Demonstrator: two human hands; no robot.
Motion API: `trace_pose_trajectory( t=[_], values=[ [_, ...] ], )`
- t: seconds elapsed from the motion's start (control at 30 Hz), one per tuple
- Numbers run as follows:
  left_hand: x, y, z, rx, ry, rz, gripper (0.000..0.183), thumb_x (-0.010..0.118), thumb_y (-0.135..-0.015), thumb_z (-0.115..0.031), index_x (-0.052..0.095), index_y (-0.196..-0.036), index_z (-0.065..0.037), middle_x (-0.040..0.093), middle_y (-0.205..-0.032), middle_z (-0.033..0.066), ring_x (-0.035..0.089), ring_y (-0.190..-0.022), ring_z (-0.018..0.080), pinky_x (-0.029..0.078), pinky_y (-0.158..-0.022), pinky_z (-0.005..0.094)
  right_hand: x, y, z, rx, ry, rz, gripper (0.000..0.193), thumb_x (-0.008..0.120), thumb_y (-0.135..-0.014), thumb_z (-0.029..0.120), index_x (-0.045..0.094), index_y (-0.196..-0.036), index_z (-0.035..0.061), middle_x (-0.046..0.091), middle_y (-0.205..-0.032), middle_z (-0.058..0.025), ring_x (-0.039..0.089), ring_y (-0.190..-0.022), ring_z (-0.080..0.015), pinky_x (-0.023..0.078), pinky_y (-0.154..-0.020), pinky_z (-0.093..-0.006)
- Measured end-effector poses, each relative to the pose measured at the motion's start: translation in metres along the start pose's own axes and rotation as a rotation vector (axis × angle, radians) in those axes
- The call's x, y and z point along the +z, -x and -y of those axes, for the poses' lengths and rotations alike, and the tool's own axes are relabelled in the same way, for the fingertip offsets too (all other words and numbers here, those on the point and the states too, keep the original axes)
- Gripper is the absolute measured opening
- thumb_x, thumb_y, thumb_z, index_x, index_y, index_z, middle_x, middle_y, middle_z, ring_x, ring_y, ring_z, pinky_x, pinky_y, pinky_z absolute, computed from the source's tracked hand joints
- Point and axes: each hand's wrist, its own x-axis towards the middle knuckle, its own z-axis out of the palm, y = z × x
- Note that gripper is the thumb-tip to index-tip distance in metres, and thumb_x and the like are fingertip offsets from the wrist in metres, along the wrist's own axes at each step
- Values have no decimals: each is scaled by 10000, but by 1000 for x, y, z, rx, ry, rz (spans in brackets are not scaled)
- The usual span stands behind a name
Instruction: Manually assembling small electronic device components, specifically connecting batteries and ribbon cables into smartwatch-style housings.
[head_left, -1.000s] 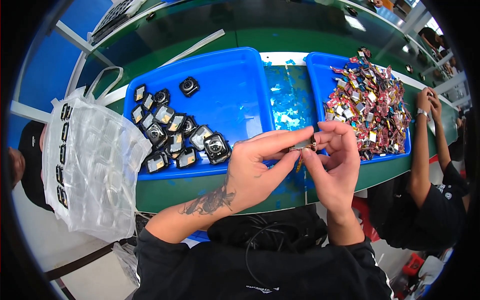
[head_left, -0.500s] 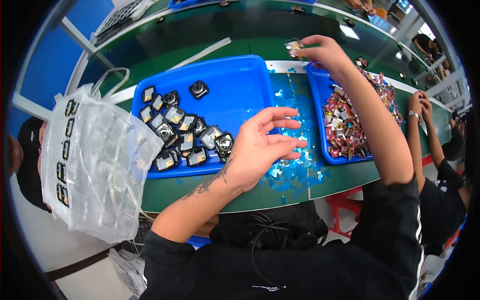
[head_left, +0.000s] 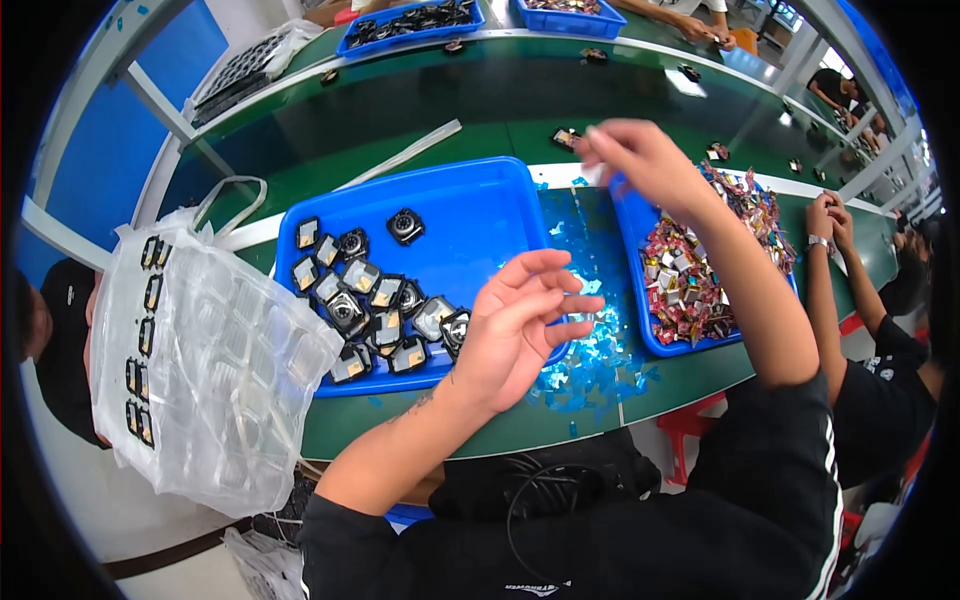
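Observation:
My left hand (head_left: 520,325) hovers over the right edge of a blue tray (head_left: 470,185), fingers loosely bent and apart, nothing in them. In that tray lie several small black-framed watch-like modules (head_left: 362,275), some with grey and gold backs, some with round lens-like faces. My right hand (head_left: 645,165), blurred by motion, is above the green conveyor's near edge, its fingers seemingly apart. Just beyond its fingertips a small dark module (head_left: 566,138) with a light patch sits on the conveyor (head_left: 460,100). Below my right forearm is a second blue tray (head_left: 640,290) heaped with small red, white and silver pieces (head_left: 690,275).
Blue film scraps (head_left: 595,350) litter the green table between the trays. A clear plastic blister sheet (head_left: 220,370) with black parts hangs at left. Spaced modules (head_left: 690,73) lie along the conveyor. Two more blue trays (head_left: 410,40) stand beyond. Another person's hands (head_left: 830,215) are at right.
The module my right hand was holding up is now on the conveyor, and that hand has come lower. My left hand has turned slightly. The view has tilted upward, showing the far trays.

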Motion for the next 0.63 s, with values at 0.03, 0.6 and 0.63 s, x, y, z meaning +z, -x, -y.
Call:
trace_pose_trajectory(
  t=[0.03, 0.6, 0.63],
  values=[
    [-2, 0, -1, 12, 1, -15, 270, 500, -930, 19, 529, -1196, -16, 633, -1022, 116, 671, -986, 290, 607, -785, 338, 5, 27, 9, -12, -115, 171, 363, 501, -998, 330, 632, -1111, 11, 671, -894, -59, 627, -737, -114, 518, -643, -261],
    [-1, -6, -4, -80, -351, 56, 368, 532, -951, -190, 504, -1276, -21, 659, -1095, 177, 611, -1124, 310, 472, -986, 416, 28, 222, 62, -630, 175, -155, 127, 731, -776, 80, 680, -889, 51, 635, -735, -91, 627, -641, -261, 489, -573, -334],
    [-6, -5, -3, -147, -407, 74, 394, 551, -940, -212, 503, -1286, -31, 666, -1084, 175, 620, -1094, 301, 394, -1047, 406, 26, 225, 59, -639, 163, -149, 127, 731, -776, 80, 680, -889, 51, 635, -735, -91, 627, -641, -261, 489, -573, -334]
  ],
)
